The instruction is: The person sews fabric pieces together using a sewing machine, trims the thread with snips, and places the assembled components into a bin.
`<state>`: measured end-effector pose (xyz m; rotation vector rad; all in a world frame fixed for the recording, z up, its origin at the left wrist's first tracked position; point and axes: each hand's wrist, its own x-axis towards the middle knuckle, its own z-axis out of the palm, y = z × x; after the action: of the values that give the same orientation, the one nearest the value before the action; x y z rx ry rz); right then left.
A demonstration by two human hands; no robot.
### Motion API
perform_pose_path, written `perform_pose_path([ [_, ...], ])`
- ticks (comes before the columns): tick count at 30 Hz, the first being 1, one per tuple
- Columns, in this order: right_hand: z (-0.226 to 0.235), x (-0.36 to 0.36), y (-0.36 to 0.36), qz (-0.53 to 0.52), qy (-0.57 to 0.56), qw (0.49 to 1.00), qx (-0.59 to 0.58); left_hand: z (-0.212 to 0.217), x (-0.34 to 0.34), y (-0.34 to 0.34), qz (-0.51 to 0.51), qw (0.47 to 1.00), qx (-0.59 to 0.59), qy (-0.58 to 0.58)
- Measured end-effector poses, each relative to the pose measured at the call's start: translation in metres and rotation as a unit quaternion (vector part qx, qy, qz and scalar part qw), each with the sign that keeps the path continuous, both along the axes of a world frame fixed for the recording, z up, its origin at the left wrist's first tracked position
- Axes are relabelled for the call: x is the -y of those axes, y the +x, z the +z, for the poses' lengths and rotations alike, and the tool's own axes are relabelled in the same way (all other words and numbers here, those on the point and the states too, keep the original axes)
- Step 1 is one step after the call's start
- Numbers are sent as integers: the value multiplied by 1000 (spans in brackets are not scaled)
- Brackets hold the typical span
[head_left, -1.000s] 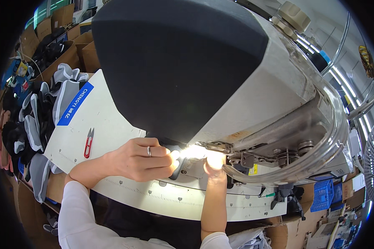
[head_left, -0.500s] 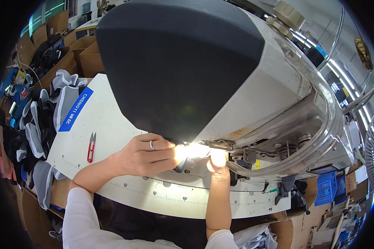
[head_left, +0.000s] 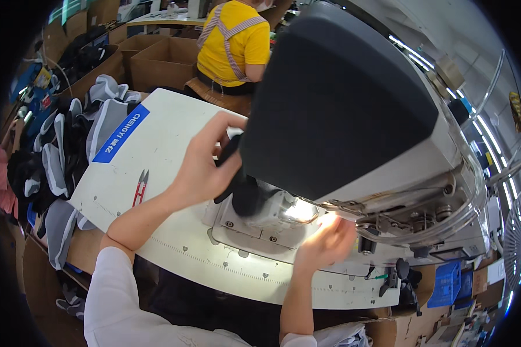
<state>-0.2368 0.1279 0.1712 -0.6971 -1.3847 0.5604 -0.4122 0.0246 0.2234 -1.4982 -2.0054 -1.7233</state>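
A sewing machine with a large black head cover [head_left: 341, 104] stands before me, its lamp lighting the metal needle area [head_left: 298, 211]. At the left side of the head, my left hand [head_left: 202, 168] is closed around a dark, soft-looking piece [head_left: 246, 196], probably fabric. That piece hangs from between thumb and fingers, partly hidden by the hand and smeared by motion. Just right of the lit needle area is my right hand [head_left: 329, 240], its fingers curled together. Glare and blur hide whatever its fingertips hold.
Red-handled thread snips [head_left: 140, 188] lie on the white table [head_left: 173, 124]. Grey and black fabric pieces [head_left: 55, 159] are heaped at the left. Cardboard boxes [head_left: 165, 58] and a person in a yellow shirt [head_left: 234, 43] are beyond. A blue basket [head_left: 444, 284] is at the right.
My left hand has moved up and left, away from the needle, with the dark piece. My right hand has shifted slightly right. The view has turned, bringing the other person into sight.
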Motion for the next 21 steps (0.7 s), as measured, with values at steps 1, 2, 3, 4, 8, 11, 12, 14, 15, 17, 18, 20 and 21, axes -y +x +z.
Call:
perform_pose_path([
  [1,-9,13,8,-25,110,989,94,8,4,-6,4,1000,-1,1],
  [2,0,20,11,203,259,940,91,16,8,-9,-79,990,114,37],
  [3,8,40,3,208,280,918,191,21,14,-13,-156,960,225,65],
  [4,16,52,-15,224,268,913,213,24,20,-15,-152,961,224,60],
  [8,11,48,-46,218,188,891,350,32,33,-21,-235,884,372,158],
  [11,20,50,-40,275,178,897,296,30,42,-34,-32,989,72,125],
  [12,24,53,-33,317,148,888,298,35,48,-38,-31,989,73,125],
  [14,31,52,-16,408,100,867,269,49,56,-39,-7,953,-299,41],
  [15,33,55,-6,439,29,856,273,48,53,-36,-86,958,-272,37],
  [17,39,59,9,474,-75,836,266,33,36,-29,-234,960,-152,-11],
  [18,40,59,11,438,-48,863,246,28,31,-23,-298,950,-74,-55],
  [20,28,51,28,379,-137,874,272,19,19,-15,-328,934,-35,-134],
  [21,27,50,29,351,-144,896,230,6,6,-5,-317,939,63,-116],
])
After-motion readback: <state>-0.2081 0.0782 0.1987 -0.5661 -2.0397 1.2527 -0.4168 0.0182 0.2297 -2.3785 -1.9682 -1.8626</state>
